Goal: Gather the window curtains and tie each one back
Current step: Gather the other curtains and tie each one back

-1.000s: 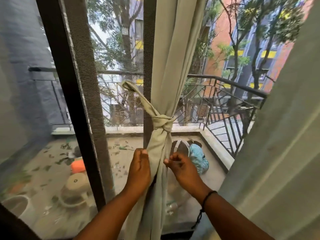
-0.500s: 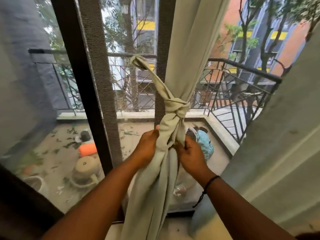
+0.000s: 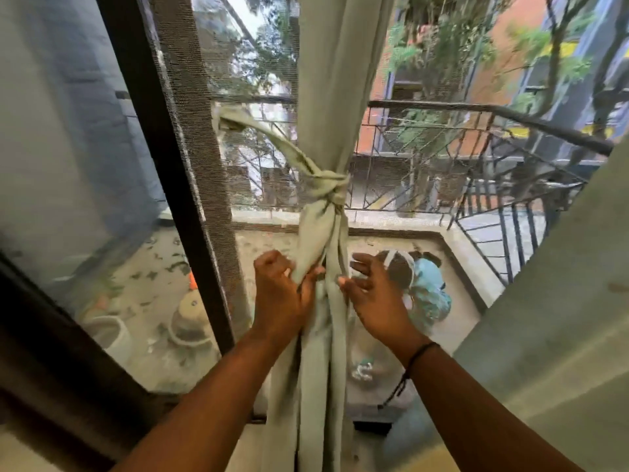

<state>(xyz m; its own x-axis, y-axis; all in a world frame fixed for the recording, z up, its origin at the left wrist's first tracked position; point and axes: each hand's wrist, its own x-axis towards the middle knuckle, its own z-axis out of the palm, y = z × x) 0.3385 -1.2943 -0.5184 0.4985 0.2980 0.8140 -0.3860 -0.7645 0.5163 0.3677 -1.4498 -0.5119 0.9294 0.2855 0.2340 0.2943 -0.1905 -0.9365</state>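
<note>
Sage-green cloth, soft and thick: the curtain [image 3: 335, 80] hangs gathered in front of the mesh window screen [image 3: 190, 131], already cinched by a knot [image 3: 328, 192] at about the height of the balcony railing [image 3: 476, 114] seen beyond it. One tail [image 3: 258, 129] of the tie sticks up and left, stiff enough to hold its arc.

My left hand [image 3: 277, 294] is clenched on the fold just under the knot, thumb and fingers pinching cloth. My right hand [image 3: 374, 294] is half open, fingertips [image 3: 343, 281] hooked on a narrow strand on the right side, the other fingers spread free.

Judgement: this is the dressing step, snugging the knot and evening the folds below. Pull down and slightly apart with both hands together, so the knot tightens without sliding off centre. Keep the pull gentle; a hard tug may strain the rail above, out of view. A second curtain [image 3: 561, 301] at right looks untied.
</note>
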